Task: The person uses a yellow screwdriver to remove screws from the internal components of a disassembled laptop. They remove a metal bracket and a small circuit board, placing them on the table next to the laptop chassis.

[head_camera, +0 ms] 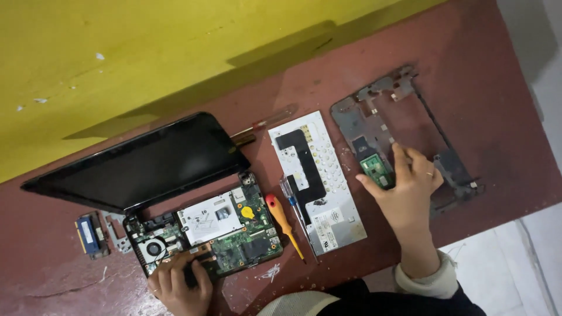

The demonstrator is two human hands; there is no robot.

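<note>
Left hand (pixel 178 284) fingers pressing opened laptop base (pixel 205 234) at counter's near edge | right hand (pixel 407 184) pinching grey frame (pixel 404 137) at its green board | frame looks light, thin, fragile; best held by edges

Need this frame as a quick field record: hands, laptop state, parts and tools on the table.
left hand: fingers on the front edge of the opened laptop base
right hand: on the grey palmrest frame, by its small green board
laptop: keyboard and top cover off, motherboard and fan exposed, screen attached
keyboard: lying face down between base and frame
tools: orange-handled screwdriver, blue-handled one, clear-handled one
loose part: memory module left of base
surface: reddish table
</note>
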